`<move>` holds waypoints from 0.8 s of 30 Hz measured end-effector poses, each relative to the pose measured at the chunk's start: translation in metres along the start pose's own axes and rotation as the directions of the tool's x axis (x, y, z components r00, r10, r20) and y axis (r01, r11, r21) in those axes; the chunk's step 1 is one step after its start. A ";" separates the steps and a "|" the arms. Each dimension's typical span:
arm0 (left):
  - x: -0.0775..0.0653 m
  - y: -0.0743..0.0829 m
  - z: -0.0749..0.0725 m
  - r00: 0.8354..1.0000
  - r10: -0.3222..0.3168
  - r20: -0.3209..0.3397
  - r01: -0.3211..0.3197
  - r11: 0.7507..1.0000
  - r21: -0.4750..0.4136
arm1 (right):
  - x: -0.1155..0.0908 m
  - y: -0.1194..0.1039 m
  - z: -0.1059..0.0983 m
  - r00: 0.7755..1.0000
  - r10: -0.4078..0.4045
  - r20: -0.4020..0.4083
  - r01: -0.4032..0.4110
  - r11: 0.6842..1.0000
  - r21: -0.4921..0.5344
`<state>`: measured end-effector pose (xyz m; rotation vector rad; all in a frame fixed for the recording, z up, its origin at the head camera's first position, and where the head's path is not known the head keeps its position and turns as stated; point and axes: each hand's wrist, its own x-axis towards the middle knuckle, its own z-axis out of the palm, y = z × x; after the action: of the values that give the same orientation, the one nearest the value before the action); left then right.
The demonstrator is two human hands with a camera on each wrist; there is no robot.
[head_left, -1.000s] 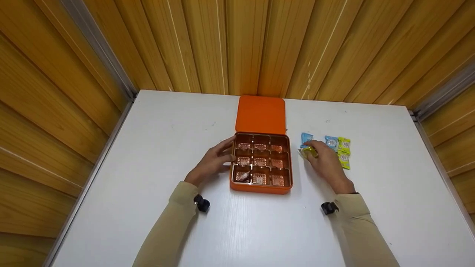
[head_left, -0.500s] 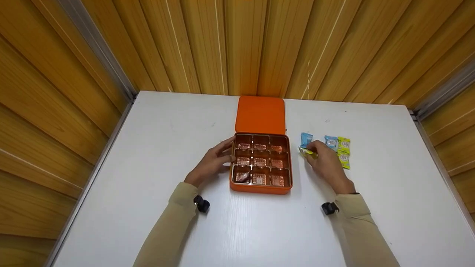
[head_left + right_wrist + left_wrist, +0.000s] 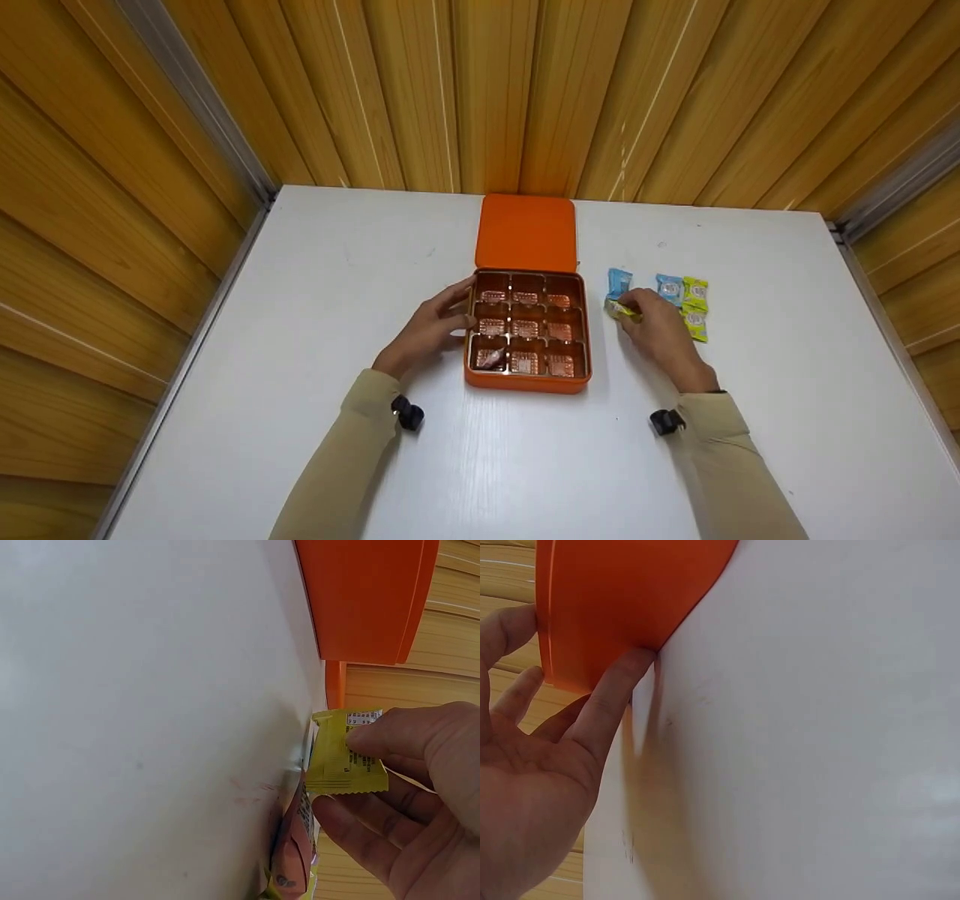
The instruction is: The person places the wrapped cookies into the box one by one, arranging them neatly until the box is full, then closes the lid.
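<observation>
Left grip (image 3: 427,326) is bracing box (image 3: 525,383) at 9 o'clock, fingers apart, presumably against sliding | Right grip (image 3: 661,330) is pinching yellow packet (image 3: 328,759) at box's 3 o'clock, across its faces, likely for control

A white rectangular desk (image 3: 480,472) with faint dark scuffs (image 3: 661,244) on its top met a yellow-brown wood-grain slatted wall (image 3: 420,90). Matching side panels (image 3: 90,225) flanked it, with straight grey metal strips (image 3: 201,94) at the corners.
</observation>
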<state>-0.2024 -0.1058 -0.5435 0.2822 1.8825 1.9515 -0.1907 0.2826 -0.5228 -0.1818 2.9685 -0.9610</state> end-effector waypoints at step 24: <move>0.000 0.000 0.000 1.000 -0.018 -0.016 0.018 1.000 0.014 | -0.001 -0.011 -0.008 0.997 -0.052 -0.057 0.054 0.998 0.036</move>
<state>-0.2028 -0.1057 -0.5439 0.2541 1.9027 1.9352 -0.1888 0.2789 -0.5101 -0.2389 3.0077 -1.0435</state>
